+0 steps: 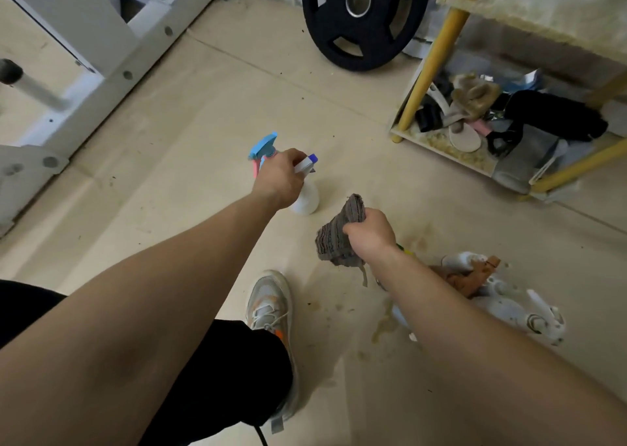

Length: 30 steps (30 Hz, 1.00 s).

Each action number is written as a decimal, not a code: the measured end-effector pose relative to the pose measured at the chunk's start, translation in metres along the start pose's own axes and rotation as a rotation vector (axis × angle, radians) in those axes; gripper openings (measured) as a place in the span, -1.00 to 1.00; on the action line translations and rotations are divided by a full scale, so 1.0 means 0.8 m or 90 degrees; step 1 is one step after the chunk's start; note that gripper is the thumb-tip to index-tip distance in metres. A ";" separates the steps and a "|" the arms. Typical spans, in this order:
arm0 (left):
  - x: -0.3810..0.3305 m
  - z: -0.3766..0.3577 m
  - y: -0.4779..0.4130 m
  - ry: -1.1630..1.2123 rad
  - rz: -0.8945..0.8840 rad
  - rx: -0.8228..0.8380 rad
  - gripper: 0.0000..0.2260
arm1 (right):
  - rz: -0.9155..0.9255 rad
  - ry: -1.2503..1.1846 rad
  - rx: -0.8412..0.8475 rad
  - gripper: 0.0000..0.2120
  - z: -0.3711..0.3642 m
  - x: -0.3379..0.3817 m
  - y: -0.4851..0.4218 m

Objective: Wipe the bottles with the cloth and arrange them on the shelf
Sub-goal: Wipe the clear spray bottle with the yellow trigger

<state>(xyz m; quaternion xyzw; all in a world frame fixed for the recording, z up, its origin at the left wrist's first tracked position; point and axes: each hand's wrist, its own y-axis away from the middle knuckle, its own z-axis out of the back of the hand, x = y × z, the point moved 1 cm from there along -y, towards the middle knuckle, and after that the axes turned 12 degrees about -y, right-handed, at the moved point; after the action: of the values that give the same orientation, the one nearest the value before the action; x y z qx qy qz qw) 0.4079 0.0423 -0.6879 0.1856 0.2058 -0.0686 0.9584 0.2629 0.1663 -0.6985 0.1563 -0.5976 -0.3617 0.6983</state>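
Observation:
Two spray bottles stand on the floor mid-frame. One has a white body (307, 197) and a purple-tipped nozzle; of the other only the blue and pink trigger head (263, 147) shows past my hand. My left hand (280, 177) is curled over their necks; which of the two it grips is hidden. My right hand (371, 232) holds a bunched grey cloth (339, 237) just right of the bottles. The shelf (437, 55), with yellow posts, stands at the upper right. More white bottles (502, 299) lie on the floor under my right forearm.
A black weight plate (364, 18) leans against the far wall. A grey metal frame (101, 55) fills the upper left. The shelf's bottom level holds shoes and dark clutter (509, 123). My shoe (269, 306) is planted near the bottom centre. Stains mark the floor (383, 327).

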 end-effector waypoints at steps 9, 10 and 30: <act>-0.031 0.027 0.034 -0.072 0.011 -0.016 -0.57 | 0.053 -0.044 0.008 -0.86 0.025 0.041 0.049; -0.038 0.033 0.042 -0.071 0.003 -0.020 -0.57 | 0.070 -0.048 0.005 -0.86 0.033 0.048 0.058; -0.157 -0.074 0.143 -0.329 -0.363 0.163 -0.60 | 0.181 -0.079 -0.202 -0.79 0.250 -0.005 0.150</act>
<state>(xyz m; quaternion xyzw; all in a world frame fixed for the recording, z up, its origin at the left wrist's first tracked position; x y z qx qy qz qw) 0.2962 0.1776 -0.6480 0.2153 -0.0092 -0.4014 0.8902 0.1115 0.2948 -0.5756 -0.0636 -0.5911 -0.3580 0.7200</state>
